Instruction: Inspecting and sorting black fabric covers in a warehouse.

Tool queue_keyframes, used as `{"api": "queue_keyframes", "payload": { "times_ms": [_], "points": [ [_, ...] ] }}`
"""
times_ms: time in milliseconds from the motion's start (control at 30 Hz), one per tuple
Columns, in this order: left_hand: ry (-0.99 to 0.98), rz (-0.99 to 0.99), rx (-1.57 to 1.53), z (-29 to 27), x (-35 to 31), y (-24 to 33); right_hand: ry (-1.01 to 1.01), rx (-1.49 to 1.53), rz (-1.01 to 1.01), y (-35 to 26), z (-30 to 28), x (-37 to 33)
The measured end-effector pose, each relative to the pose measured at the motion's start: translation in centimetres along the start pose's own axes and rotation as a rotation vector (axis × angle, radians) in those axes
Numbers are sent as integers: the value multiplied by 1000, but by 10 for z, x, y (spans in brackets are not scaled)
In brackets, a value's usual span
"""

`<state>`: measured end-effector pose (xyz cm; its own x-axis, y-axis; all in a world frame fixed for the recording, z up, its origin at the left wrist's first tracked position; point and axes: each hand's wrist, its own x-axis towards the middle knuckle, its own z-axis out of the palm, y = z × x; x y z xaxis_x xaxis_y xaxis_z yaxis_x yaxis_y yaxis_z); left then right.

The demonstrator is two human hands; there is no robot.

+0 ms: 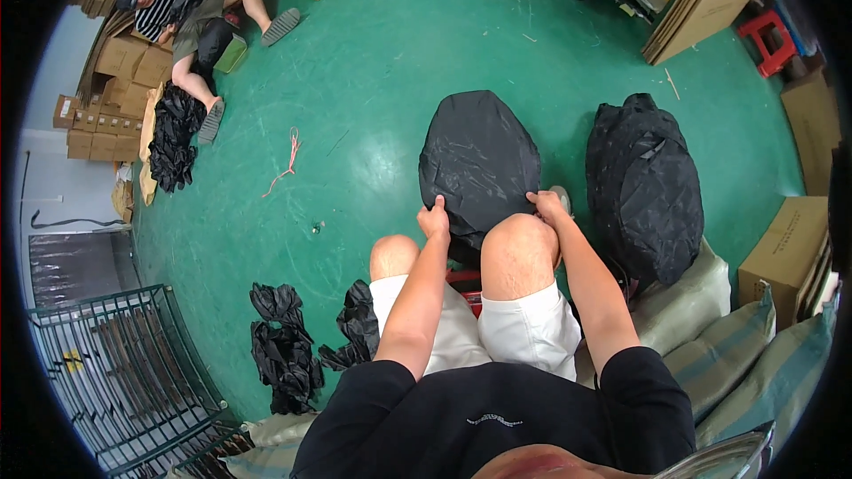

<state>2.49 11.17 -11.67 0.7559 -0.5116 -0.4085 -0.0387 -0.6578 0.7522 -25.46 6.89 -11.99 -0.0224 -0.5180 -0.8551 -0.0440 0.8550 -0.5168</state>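
A rounded black fabric cover (479,155) spreads out in front of my knees, its surface lightly creased. My left hand (435,218) grips its near left edge, thumb on top. On the near right edge, beside my right knee, my right hand (548,206) pinches the fabric the same way. The undersides of both grips are hidden. What lies beneath the cover does not show. To the right stands a pile of similar black covers (644,186), touched by neither hand.
Crumpled black fabric (284,346) lies on the green floor at my left. Woven sacks (719,350) and a cardboard box (785,248) are at my right. A pink string (291,160) lies ahead left. Another person (191,27) sits by stacked boxes. A metal rack (124,381) stands near left.
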Motion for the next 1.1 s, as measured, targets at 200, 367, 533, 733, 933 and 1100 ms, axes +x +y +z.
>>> {"api": "queue_keyframes", "payload": {
  "times_ms": [200,367,533,733,933,1100],
  "points": [
    [-272,-88,-128,-9,-23,19,125,11,28,8,-4,5],
    [-427,-261,-279,-24,-28,12,140,-83,-30,-2,11,-1],
    [-428,-322,-188,-22,-62,17,102,-44,-6,13,-8,10],
    [-210,-169,208,-27,-37,-20,-39,-106,-91,8,4,6],
    [-463,-358,-386,-30,-72,-16,105,-155,-121,12,-1,5],
    [-673,-396,-213,-32,-92,-7,93,25,-104,22,-8,13]
  ]
}}
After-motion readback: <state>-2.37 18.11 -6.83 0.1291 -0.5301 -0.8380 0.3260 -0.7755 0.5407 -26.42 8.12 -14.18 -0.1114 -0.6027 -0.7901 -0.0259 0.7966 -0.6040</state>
